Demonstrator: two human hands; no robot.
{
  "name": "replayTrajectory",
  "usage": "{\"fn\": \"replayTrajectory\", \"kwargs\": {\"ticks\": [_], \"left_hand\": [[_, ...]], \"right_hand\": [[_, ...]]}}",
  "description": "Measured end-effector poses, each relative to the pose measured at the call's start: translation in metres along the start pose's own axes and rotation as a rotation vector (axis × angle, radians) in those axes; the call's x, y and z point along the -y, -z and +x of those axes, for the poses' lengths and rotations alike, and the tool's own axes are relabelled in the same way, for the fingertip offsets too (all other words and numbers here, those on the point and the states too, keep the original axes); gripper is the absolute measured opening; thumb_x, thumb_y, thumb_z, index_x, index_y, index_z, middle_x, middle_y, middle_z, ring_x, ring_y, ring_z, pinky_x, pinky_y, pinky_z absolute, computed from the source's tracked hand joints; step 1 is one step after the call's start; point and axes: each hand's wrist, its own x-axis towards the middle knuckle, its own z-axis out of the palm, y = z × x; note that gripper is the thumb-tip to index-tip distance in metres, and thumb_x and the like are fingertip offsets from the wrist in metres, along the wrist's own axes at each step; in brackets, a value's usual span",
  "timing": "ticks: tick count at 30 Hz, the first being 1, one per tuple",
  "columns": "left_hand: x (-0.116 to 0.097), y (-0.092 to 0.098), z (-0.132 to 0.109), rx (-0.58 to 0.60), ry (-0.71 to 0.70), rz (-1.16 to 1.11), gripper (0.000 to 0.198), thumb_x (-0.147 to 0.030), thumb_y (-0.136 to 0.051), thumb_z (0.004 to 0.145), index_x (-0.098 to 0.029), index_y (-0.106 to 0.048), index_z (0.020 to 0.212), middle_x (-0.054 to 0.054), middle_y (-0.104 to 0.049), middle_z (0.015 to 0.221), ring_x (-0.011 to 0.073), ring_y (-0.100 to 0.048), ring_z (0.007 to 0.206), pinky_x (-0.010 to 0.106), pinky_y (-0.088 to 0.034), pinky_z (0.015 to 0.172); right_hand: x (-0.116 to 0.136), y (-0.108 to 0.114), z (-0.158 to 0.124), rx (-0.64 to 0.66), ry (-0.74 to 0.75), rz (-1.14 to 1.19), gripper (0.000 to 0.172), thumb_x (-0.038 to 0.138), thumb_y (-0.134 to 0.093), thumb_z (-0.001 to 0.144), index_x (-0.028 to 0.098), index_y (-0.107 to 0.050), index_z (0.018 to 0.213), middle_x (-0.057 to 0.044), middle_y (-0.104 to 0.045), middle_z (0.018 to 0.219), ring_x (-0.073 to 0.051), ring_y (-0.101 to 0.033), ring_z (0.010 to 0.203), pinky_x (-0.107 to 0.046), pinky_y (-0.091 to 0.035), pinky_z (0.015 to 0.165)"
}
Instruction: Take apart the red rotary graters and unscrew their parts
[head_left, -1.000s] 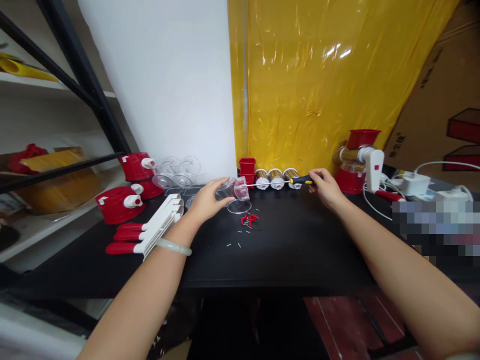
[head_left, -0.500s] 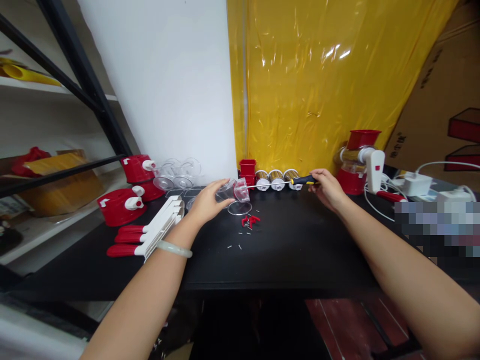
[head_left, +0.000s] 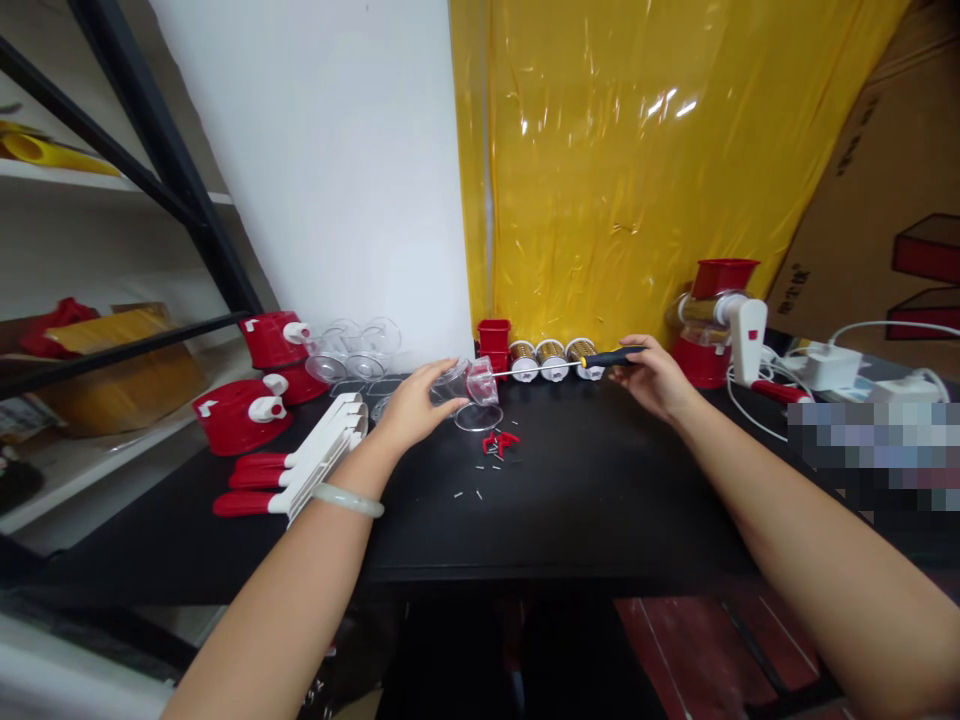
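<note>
My left hand [head_left: 414, 402] grips a clear plastic housing [head_left: 452, 382] that lies on its side, its round rim against the black table [head_left: 585, 500]. Fingers of my right hand [head_left: 652, 378] are closed on the dark handle of a screwdriver [head_left: 611, 357]. The long shaft runs left, and its tip reaches the right end of the housing. Small red parts [head_left: 501, 442] and several loose screws [head_left: 480, 467] lie on the table in front of the housing.
White cranks with red handles [head_left: 251, 502] and red bases [head_left: 240, 412] are at left. Clear housings [head_left: 367, 338] stand behind. Metal drums [head_left: 553, 360] line the back beside a red hopper [head_left: 493, 335]. An assembled red-and-white device [head_left: 724, 320] and white chargers [head_left: 834, 368] are at right.
The fingers of my right hand have shifted slightly on the screwdriver handle. My left hand and the clear housing look almost unchanged.
</note>
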Motion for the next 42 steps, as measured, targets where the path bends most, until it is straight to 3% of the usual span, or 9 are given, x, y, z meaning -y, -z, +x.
{"fn": "replayTrajectory", "kwargs": {"ticks": [4,9,13,16,22,29,33,36,42], "left_hand": [[0.0012,-0.0008,0.0,-0.005,0.0,0.007,0.062,-0.043,-0.072,0.08,-0.022,-0.054,0.136,0.009,-0.058,0.14,0.0245,-0.053,0.13,0.043,-0.04,0.112],[0.0019,-0.001,0.0002,-0.007,0.0,0.007,0.063,-0.043,-0.073,0.08,-0.021,-0.054,0.136,0.009,-0.058,0.14,0.0239,-0.053,0.13,0.041,-0.04,0.113],[0.0016,-0.0004,0.0001,-0.003,-0.005,0.002,0.062,-0.042,-0.072,0.081,-0.023,-0.053,0.136,0.009,-0.057,0.141,0.024,-0.053,0.131,0.042,-0.04,0.113],[0.0015,-0.0005,0.0,-0.002,-0.004,-0.001,0.061,-0.042,-0.072,0.081,-0.025,-0.053,0.136,0.008,-0.058,0.141,0.0247,-0.053,0.131,0.044,-0.04,0.113],[0.0011,-0.0004,0.0001,0.0,-0.002,0.0,0.061,-0.041,-0.072,0.081,-0.025,-0.053,0.136,0.008,-0.058,0.141,0.0248,-0.053,0.13,0.044,-0.04,0.113],[0.0027,-0.0014,0.0002,-0.006,-0.01,-0.007,0.062,-0.042,-0.072,0.08,-0.025,-0.053,0.137,0.009,-0.058,0.14,0.0249,-0.053,0.13,0.044,-0.04,0.113],[0.0027,-0.0016,0.0006,-0.004,-0.017,-0.006,0.062,-0.042,-0.072,0.08,-0.024,-0.053,0.136,0.009,-0.058,0.14,0.0248,-0.054,0.13,0.044,-0.04,0.112],[0.002,-0.0012,0.0006,-0.008,-0.018,-0.003,0.062,-0.041,-0.072,0.081,-0.023,-0.053,0.136,0.009,-0.058,0.14,0.024,-0.054,0.129,0.043,-0.04,0.112],[0.0024,-0.0009,0.0002,0.002,-0.006,-0.009,0.061,-0.042,-0.072,0.081,-0.025,-0.052,0.137,0.009,-0.058,0.14,0.0242,-0.054,0.13,0.044,-0.04,0.112]], "right_hand": [[-0.0013,0.0006,0.0013,0.013,-0.035,0.013,0.035,0.049,-0.073,0.065,0.026,-0.055,0.084,0.004,-0.061,0.069,-0.014,-0.06,0.054,-0.028,-0.05,0.052],[-0.004,-0.0002,0.0033,-0.044,0.039,-0.212,0.035,0.056,-0.067,0.077,0.023,-0.055,0.076,0.009,-0.04,0.044,-0.007,-0.034,0.035,-0.025,-0.046,0.046],[0.0007,-0.0005,-0.0004,0.014,-0.001,0.0,0.034,0.032,-0.079,0.06,0.024,-0.056,0.084,0.006,-0.059,0.065,-0.009,-0.056,0.051,-0.024,-0.05,0.054],[0.0009,-0.0001,-0.001,0.049,-0.047,0.057,0.038,0.037,-0.079,0.059,0.025,-0.056,0.086,0.004,-0.063,0.073,-0.012,-0.062,0.058,-0.026,-0.052,0.056],[-0.0052,0.0001,0.0029,-0.031,0.023,-0.184,0.036,0.056,-0.067,0.078,0.022,-0.055,0.073,0.01,-0.034,0.04,-0.007,-0.033,0.034,-0.024,-0.046,0.046],[0.0005,0.0019,0.0001,0.055,-0.041,0.045,0.025,0.034,-0.071,0.065,0.025,-0.057,0.083,0.003,-0.062,0.069,-0.013,-0.059,0.056,-0.026,-0.05,0.051],[-0.0012,0.0015,0.0016,0.0,0.024,-0.138,0.035,0.057,-0.061,0.078,0.022,-0.057,0.075,0.004,-0.049,0.049,-0.01,-0.045,0.039,-0.024,-0.039,0.04],[-0.0012,0.0001,0.002,-0.053,0.066,-0.215,0.033,0.053,-0.067,0.077,0.022,-0.056,0.072,0.008,-0.038,0.042,-0.007,-0.032,0.034,-0.023,-0.037,0.039],[0.0024,-0.002,-0.0015,0.029,-0.036,0.05,0.037,0.042,-0.079,0.061,0.026,-0.056,0.084,0.005,-0.06,0.072,-0.012,-0.059,0.056,-0.026,-0.049,0.052]]}}
